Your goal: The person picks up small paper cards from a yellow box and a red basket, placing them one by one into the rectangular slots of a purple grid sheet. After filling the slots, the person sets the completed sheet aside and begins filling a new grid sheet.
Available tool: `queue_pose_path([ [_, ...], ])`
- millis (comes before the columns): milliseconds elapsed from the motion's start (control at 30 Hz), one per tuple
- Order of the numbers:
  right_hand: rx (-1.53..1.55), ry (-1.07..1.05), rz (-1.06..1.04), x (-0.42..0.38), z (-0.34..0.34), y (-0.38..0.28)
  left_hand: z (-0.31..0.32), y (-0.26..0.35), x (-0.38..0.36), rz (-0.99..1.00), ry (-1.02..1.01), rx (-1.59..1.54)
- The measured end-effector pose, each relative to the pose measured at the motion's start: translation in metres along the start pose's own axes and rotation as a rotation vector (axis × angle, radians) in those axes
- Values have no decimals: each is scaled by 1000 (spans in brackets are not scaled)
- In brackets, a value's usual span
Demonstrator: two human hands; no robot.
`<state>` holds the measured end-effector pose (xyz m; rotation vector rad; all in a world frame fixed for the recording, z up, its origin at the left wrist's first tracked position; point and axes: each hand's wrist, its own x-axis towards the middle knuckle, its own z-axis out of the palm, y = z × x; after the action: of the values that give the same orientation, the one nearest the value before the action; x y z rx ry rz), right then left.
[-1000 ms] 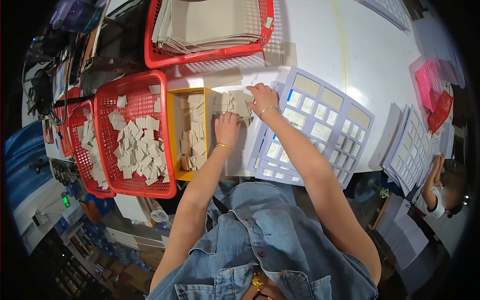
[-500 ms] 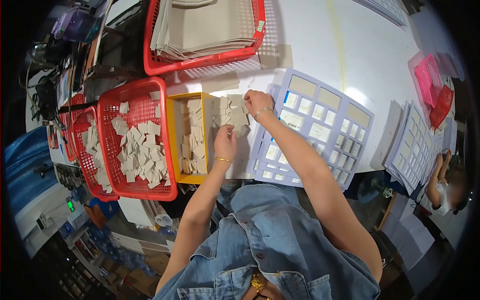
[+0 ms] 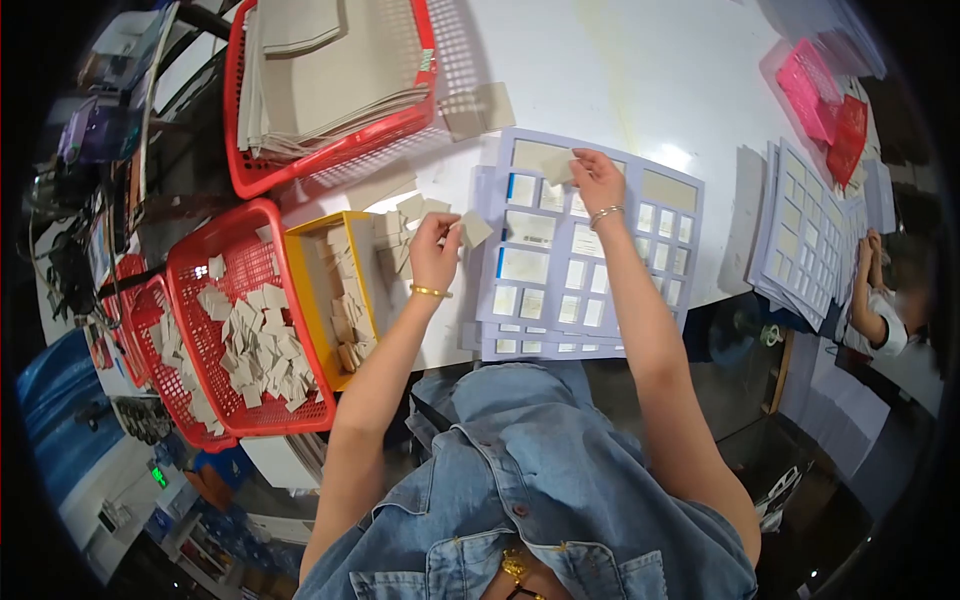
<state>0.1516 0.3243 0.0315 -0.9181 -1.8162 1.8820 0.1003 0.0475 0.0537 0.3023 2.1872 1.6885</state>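
My left hand (image 3: 437, 250) pinches a small beige card piece (image 3: 474, 232) between thumb and fingers, just left of a lavender board (image 3: 560, 258) with many rectangular openings. Over the board's top row, my right hand (image 3: 599, 185) has its fingers closed on another card piece (image 3: 556, 168). Some openings in the top row show beige; many lower ones look whitish and shiny. Beside my left hand is a loose pile of card pieces (image 3: 393, 236). Further left, a yellow box (image 3: 308, 300) holds more of them. Another lavender board lies partly hidden beneath the top one.
A red basket (image 3: 275, 420) full of loose card pieces stands at the left. Behind it, another red basket (image 3: 428, 75) holds large beige sheets. More boards (image 3: 800, 240) are stacked at the right, near a pink basket (image 3: 808, 90) and another person (image 3: 880, 315).
Both hands have left the loose pile, each with a card piece. My right hand has moved right, over the board's top row; my left is at the board's left edge. The view has shifted.
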Motion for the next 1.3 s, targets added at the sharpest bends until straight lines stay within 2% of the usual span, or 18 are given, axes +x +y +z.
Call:
queue_pose_path([
  [33,-14,36,-11,0,-15,-4,10,3,13,13,-48,14],
  [167,-345,-110,56,-6,-44,-1,47,-2,68,196,-202,249],
  [300,-495,-185,-3,-7,-32,12,72,9,98,63,-344,412],
  [400,-523,-221,-7,-2,-24,21,83,-7,109,204,-353,550],
  [733,-675,-314,0,5,-11,22,91,-17,114,328,-361,662],
  [833,-863,-261,-270,1,-7,26,94,-5,104,328,-293,707],
  [900,-927,-251,-262,-7,-4,15,96,11,92,336,-200,753],
  [1000,-1041,-251,-326,-16,-1,17,87,-9,83,573,-374,949],
  [1167,-1251,-321,-361,-24,-2,21,74,-7,59,562,-346,890],
  [1300,-1474,-420,-308,-17,6,0,45,-23,36,461,-118,580],
])
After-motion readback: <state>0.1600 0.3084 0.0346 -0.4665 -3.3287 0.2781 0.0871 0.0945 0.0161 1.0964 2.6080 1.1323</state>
